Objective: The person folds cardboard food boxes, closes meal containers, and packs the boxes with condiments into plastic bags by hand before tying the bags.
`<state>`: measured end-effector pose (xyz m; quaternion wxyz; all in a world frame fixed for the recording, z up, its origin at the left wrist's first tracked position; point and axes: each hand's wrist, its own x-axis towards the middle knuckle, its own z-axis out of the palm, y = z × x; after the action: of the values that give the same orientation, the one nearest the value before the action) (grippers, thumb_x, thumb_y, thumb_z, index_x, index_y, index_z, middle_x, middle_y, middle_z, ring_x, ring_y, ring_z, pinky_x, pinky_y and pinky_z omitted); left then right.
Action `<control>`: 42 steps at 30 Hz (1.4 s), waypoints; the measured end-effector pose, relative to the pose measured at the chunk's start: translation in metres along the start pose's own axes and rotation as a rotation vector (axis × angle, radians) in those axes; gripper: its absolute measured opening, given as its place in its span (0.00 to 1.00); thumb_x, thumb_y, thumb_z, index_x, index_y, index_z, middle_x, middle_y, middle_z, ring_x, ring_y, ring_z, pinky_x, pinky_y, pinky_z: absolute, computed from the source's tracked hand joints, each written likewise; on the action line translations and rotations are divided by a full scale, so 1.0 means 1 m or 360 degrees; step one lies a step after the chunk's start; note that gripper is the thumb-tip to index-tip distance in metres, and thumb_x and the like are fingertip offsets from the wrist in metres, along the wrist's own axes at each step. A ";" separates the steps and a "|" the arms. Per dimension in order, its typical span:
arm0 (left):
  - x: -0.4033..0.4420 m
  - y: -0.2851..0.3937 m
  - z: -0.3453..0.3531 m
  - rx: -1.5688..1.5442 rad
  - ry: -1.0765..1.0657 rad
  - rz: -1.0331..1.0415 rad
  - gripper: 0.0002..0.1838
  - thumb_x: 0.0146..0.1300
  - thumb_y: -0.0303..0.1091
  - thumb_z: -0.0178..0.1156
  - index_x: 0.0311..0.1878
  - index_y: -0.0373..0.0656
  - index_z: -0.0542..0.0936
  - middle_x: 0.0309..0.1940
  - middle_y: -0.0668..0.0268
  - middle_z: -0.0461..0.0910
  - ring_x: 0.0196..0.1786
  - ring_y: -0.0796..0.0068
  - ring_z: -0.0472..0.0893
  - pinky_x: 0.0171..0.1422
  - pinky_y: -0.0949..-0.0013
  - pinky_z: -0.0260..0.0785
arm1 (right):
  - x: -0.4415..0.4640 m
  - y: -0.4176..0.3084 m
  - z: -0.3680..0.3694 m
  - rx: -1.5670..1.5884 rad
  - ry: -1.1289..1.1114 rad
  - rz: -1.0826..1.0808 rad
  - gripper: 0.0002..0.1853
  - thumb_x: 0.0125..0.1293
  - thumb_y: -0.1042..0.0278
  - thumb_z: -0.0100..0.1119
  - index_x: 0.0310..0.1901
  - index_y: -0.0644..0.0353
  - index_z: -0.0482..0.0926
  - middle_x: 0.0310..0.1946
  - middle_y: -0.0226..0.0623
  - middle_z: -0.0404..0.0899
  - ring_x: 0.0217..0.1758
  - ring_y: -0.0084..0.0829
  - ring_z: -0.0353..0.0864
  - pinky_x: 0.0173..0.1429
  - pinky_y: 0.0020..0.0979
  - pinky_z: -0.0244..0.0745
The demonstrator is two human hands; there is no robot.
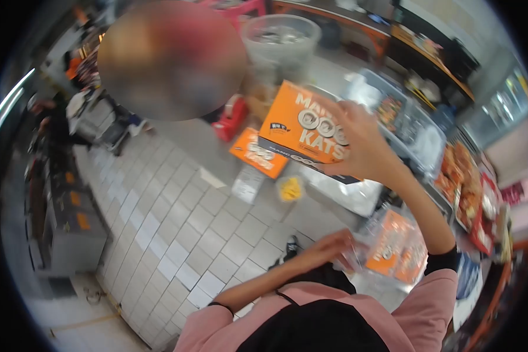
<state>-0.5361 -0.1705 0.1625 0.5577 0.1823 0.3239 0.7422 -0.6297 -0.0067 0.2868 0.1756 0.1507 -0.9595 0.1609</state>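
Note:
My right hand (366, 144) grips an orange and black cardboard box (293, 123) by its right side, raised above the table. The box is tilted and has white lettering with round drawings. Lower down, my left hand (331, 246) has its fingers closed at the edge of a clear plastic bag (361, 252). Orange packs (387, 243) with similar printing show through the plastic. A second orange box (258, 154) lies on the table beyond the raised one. Near it are a white printed paper slip (247, 183) and a small cup of yellow pieces (290, 189).
A red tape dispenser (232, 117) and a large translucent bucket (280, 44) stand on the far side of the table. Plastic crates (434, 126) and brown packed food (463, 182) line the right. A person, largely blurred, is opposite. Tiled floor (176, 229) lies left.

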 end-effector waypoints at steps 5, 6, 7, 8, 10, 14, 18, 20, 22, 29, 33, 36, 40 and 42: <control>0.041 -0.026 -0.018 0.0306 0.0096 -0.0091 0.17 0.68 0.35 0.45 0.56 0.38 0.63 0.50 0.60 0.71 0.48 0.71 0.74 0.52 0.68 0.68 | -0.111 -0.025 -0.097 0.0150 0.0420 0.0361 0.57 0.27 0.60 0.75 0.66 0.46 0.56 0.54 0.50 0.59 0.59 0.48 0.59 0.57 0.48 0.59; 0.049 -0.043 -0.029 0.0324 0.0020 -0.0029 0.17 0.68 0.34 0.45 0.57 0.38 0.63 0.47 0.61 0.72 0.49 0.72 0.74 0.53 0.68 0.66 | -0.137 -0.028 -0.098 0.0083 0.0428 0.0441 0.57 0.27 0.60 0.75 0.66 0.46 0.56 0.54 0.50 0.59 0.59 0.48 0.59 0.57 0.48 0.59; 0.053 -0.045 -0.027 0.0309 -0.0052 -0.0075 0.17 0.68 0.34 0.45 0.57 0.38 0.63 0.47 0.61 0.72 0.49 0.72 0.74 0.53 0.68 0.66 | -0.167 -0.027 -0.088 0.0117 0.0516 0.0497 0.60 0.25 0.56 0.77 0.66 0.51 0.54 0.57 0.50 0.58 0.62 0.48 0.57 0.61 0.47 0.56; 0.056 -0.044 -0.024 0.0742 0.0027 0.0247 0.15 0.69 0.32 0.43 0.56 0.39 0.62 0.43 0.65 0.69 0.49 0.76 0.71 0.54 0.72 0.63 | -0.196 -0.025 -0.076 0.0157 0.0606 0.0535 0.63 0.24 0.52 0.79 0.66 0.55 0.52 0.60 0.50 0.57 0.65 0.48 0.55 0.64 0.47 0.52; 0.063 -0.020 0.013 0.0453 0.0194 0.0399 0.11 0.70 0.31 0.41 0.53 0.43 0.61 0.41 0.71 0.65 0.46 0.85 0.65 0.54 0.78 0.60 | -0.251 -0.019 -0.042 0.0166 0.0521 0.0616 0.68 0.21 0.49 0.81 0.68 0.52 0.48 0.62 0.52 0.54 0.67 0.50 0.52 0.64 0.47 0.53; 0.069 -0.009 0.027 0.0039 0.0150 0.0347 0.06 0.71 0.33 0.39 0.48 0.46 0.62 0.40 0.70 0.66 0.44 0.87 0.66 0.51 0.79 0.61 | -0.302 -0.030 -0.027 0.0595 0.0318 0.1161 0.62 0.23 0.64 0.78 0.67 0.41 0.53 0.59 0.49 0.54 0.66 0.54 0.49 0.63 0.49 0.59; 0.063 -0.026 0.018 0.0136 -0.0110 0.0087 0.06 0.71 0.35 0.40 0.46 0.45 0.62 0.39 0.68 0.68 0.41 0.84 0.68 0.47 0.78 0.62 | -0.326 -0.029 -0.046 0.0225 -0.0158 0.1581 0.49 0.30 0.52 0.76 0.61 0.46 0.66 0.56 0.56 0.57 0.59 0.53 0.60 0.61 0.47 0.58; 0.061 -0.035 0.028 0.0253 -0.0086 0.0105 0.07 0.71 0.35 0.40 0.46 0.45 0.62 0.40 0.68 0.68 0.41 0.83 0.69 0.47 0.77 0.63 | -0.338 -0.024 -0.047 -0.0239 -0.0333 0.1860 0.48 0.32 0.47 0.75 0.61 0.43 0.65 0.54 0.56 0.60 0.57 0.53 0.61 0.58 0.48 0.61; 0.062 -0.038 0.040 0.0365 -0.0058 0.0123 0.07 0.71 0.36 0.40 0.46 0.44 0.62 0.41 0.67 0.68 0.41 0.83 0.70 0.47 0.77 0.63 | -0.351 -0.012 -0.037 -0.0334 -0.0261 0.1952 0.45 0.37 0.42 0.71 0.60 0.48 0.67 0.51 0.56 0.63 0.55 0.54 0.63 0.55 0.50 0.62; 0.072 -0.052 0.074 0.0665 -0.0239 -0.0028 0.13 0.68 0.31 0.46 0.54 0.43 0.59 0.46 0.64 0.67 0.54 0.80 0.67 0.57 0.75 0.59 | -0.355 0.005 -0.007 -0.0946 -0.0161 0.2269 0.46 0.45 0.31 0.59 0.64 0.49 0.61 0.49 0.55 0.62 0.44 0.48 0.66 0.43 0.42 0.61; 0.078 -0.043 0.091 0.0461 -0.0110 -0.0004 0.20 0.66 0.30 0.49 0.59 0.43 0.58 0.51 0.61 0.68 0.45 0.77 0.73 0.51 0.75 0.65 | -0.383 0.006 -0.034 -0.0561 -0.0145 0.2060 0.43 0.49 0.33 0.57 0.64 0.49 0.61 0.49 0.53 0.63 0.47 0.47 0.66 0.46 0.47 0.62; 0.077 -0.043 0.083 0.0685 -0.0130 -0.0163 0.15 0.66 0.32 0.48 0.55 0.41 0.67 0.43 0.61 0.75 0.36 0.76 0.76 0.43 0.75 0.69 | -0.433 0.021 -0.064 -0.0304 -0.0148 0.1685 0.41 0.52 0.38 0.57 0.65 0.51 0.59 0.44 0.48 0.68 0.49 0.41 0.67 0.50 0.53 0.61; 0.054 -0.001 0.087 0.1443 -0.0107 0.0207 0.15 0.66 0.35 0.48 0.38 0.34 0.80 0.27 0.62 0.81 0.30 0.75 0.79 0.35 0.77 0.68 | -0.414 -0.015 -0.150 -0.0490 -0.1945 0.1119 0.20 0.54 0.47 0.58 0.34 0.59 0.79 0.29 0.35 0.77 0.40 0.35 0.76 0.61 0.51 0.58; 0.043 0.025 0.118 0.1444 0.0200 0.0498 0.16 0.64 0.36 0.50 0.39 0.32 0.80 0.29 0.60 0.82 0.31 0.75 0.80 0.35 0.76 0.69 | -0.390 -0.030 -0.212 -0.0547 -0.0907 0.0783 0.15 0.51 0.54 0.61 0.21 0.58 0.75 0.22 0.29 0.73 0.35 0.32 0.75 0.59 0.50 0.59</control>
<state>-0.4928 -0.1014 0.2615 0.2830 0.4084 0.6167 0.6106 -0.2098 0.1339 0.3322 -0.1183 -0.0762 -0.9900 -0.0128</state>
